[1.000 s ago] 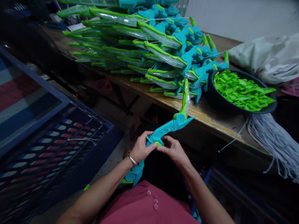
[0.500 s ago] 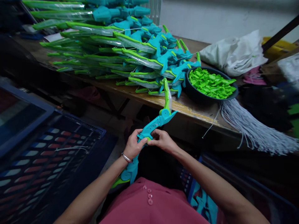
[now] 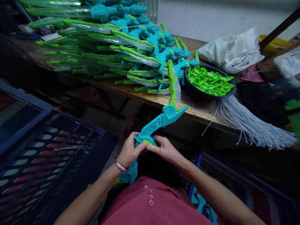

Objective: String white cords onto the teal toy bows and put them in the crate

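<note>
Between my hands is a toy bow (image 3: 153, 123) of turquoise plastic with green limbs, held at a slant in front of my body. My left hand (image 3: 131, 150), with a silver bangle at the wrist, is closed around its middle. From the other side my right hand (image 3: 165, 149) grips the same middle part. Both thumbs press at a small green piece (image 3: 148, 142) set in the turquoise body. The bow's upper green limb (image 3: 172, 82), with a clear plastic part, points up toward the table edge. Its lower end is partly hidden behind my left forearm.
On the wooden table (image 3: 199, 111) lies a large stack of similar bows (image 3: 112, 50). Beside it stands a dark bowl (image 3: 199, 90) of small green pieces. Grey cords (image 3: 255, 125) hang over the edge. Blue crates (image 3: 93, 131) stand low on both sides; white bags (image 3: 232, 51) lie behind.
The bow has tipped and come closer, its upper limb now larger and higher in view. Both hands keep their hold and have moved slightly lower. The camera view has shifted a little.
</note>
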